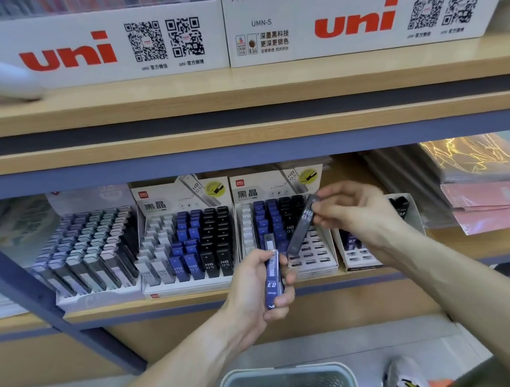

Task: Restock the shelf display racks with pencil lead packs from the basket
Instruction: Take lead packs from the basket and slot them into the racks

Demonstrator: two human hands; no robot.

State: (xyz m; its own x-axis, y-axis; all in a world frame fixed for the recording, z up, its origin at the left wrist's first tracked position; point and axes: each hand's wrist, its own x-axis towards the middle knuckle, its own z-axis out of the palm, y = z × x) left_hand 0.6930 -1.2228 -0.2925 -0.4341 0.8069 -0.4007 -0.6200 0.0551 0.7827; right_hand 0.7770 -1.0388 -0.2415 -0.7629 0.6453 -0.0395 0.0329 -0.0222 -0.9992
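My left hand (262,284) grips a blue pencil lead pack (273,279) upright in front of the shelf edge. My right hand (356,213) pinches the top of a dark lead pack (302,227), tilted over the half-filled display rack (283,221) with open slots at its front right. A full rack (187,235) stands to its left, and a pastel rack (90,252) further left. A small rack (373,245) sits partly hidden behind my right wrist. The pale basket (288,383) below holds a few dark packs.
White uni boxes (95,44) fill the upper shelf (239,87). Pink and clear sleeves (488,193) are stacked at the right of the lower shelf. A shoe (405,377) is beside the basket on the floor.
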